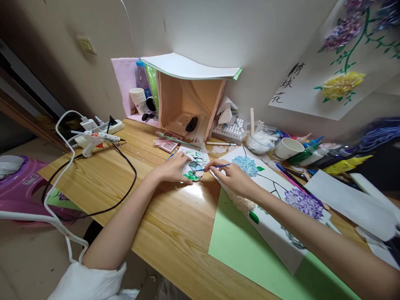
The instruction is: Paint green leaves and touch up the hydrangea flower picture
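My left hand point(173, 167) grips the left edge of a small paint palette point(190, 176), thumb at the front and fingers behind. Green paint lies along the palette's near rim, with a dark greyish puddle further in. Between the fingers of my right hand point(231, 178) is a thin blue paintbrush point(224, 165), its tip over the palette. Under my right forearm is a white sheet point(281, 246) with raised flower clusters, including a light blue one point(244, 165) and a purple one point(303, 203). The forearm hides part of the sheet.
Green paper point(231, 237) lies beneath the white sheet. A glue gun point(93, 141) and looping cables sit on the left. Behind stand an open box point(171, 96), a tub of white material point(261, 143), a paper cup point(289, 149) and several paint bottles point(315, 154).
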The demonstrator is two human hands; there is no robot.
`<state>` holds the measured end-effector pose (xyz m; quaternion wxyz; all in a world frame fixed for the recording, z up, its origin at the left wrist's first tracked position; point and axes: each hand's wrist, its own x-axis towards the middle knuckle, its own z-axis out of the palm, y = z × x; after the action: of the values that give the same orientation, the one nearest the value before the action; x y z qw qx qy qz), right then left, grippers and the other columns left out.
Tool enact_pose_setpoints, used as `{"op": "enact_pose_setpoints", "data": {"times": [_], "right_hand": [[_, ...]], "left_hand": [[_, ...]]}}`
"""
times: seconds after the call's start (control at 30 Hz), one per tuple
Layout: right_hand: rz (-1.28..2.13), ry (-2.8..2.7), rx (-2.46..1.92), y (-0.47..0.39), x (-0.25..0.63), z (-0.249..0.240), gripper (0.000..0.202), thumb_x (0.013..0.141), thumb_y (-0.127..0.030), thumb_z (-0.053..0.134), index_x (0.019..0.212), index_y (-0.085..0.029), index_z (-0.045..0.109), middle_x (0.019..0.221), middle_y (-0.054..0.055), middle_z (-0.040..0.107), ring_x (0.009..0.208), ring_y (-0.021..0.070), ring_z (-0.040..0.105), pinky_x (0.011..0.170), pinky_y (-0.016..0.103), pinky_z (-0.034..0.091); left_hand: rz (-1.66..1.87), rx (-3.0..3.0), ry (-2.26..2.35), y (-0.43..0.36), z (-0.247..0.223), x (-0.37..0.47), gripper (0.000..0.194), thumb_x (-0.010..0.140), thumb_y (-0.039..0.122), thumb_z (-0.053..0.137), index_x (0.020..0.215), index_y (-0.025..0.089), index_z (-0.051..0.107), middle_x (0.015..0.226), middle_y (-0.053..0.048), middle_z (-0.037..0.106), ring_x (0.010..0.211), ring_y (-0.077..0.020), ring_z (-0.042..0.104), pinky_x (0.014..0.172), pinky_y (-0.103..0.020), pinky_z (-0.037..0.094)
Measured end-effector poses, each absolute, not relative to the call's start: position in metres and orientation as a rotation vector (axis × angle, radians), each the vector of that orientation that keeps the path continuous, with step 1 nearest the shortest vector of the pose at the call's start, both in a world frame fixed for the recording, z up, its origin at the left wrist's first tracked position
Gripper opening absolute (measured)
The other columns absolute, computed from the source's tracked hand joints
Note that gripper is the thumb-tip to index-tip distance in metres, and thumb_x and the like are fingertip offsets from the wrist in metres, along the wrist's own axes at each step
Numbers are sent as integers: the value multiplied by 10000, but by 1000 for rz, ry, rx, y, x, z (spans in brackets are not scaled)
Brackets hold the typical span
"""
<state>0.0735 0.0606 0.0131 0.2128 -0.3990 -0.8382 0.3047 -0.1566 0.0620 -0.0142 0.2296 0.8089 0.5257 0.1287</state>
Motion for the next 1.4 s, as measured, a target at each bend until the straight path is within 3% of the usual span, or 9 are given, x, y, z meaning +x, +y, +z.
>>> {"op": "enact_pose_setpoints", "data": {"times": [0.37,0.6,0.87,1.4], "right_hand": [[589,-2798,-644,63,69,30,204,812,-51,491,857,-200,622,845,57,655,857,209,523,741,334,449],[491,-2897,-472,64,81,33,193,851,-90,466,889,-209,613,889,66,662,867,211,543,739,340,450],[631,-2451,-959,75,79,24,208,924,-214,396,896,-221,601,915,44,668,860,187,583,763,325,448],[722,-2486,-1009,76,72,17,218,921,-225,388,884,-208,603,878,48,639,844,186,567,779,322,424]], "left_hand": [[330,2287,1420,65,-20,-159,767,587,553,762,1216,173,545,1212,-134,523,1181,-327,463,1009,-431,389],[303,2299,1429,64,-18,-159,790,596,560,757,1232,149,531,1221,-150,506,1185,-324,458,1009,-421,389],[306,2266,1442,62,-17,-158,775,587,542,759,1228,176,526,1217,-133,507,1173,-326,471,989,-422,406],[288,2294,1439,63,-15,-158,742,584,537,767,1194,190,525,1196,-120,511,1166,-324,466,995,-439,398]]}}
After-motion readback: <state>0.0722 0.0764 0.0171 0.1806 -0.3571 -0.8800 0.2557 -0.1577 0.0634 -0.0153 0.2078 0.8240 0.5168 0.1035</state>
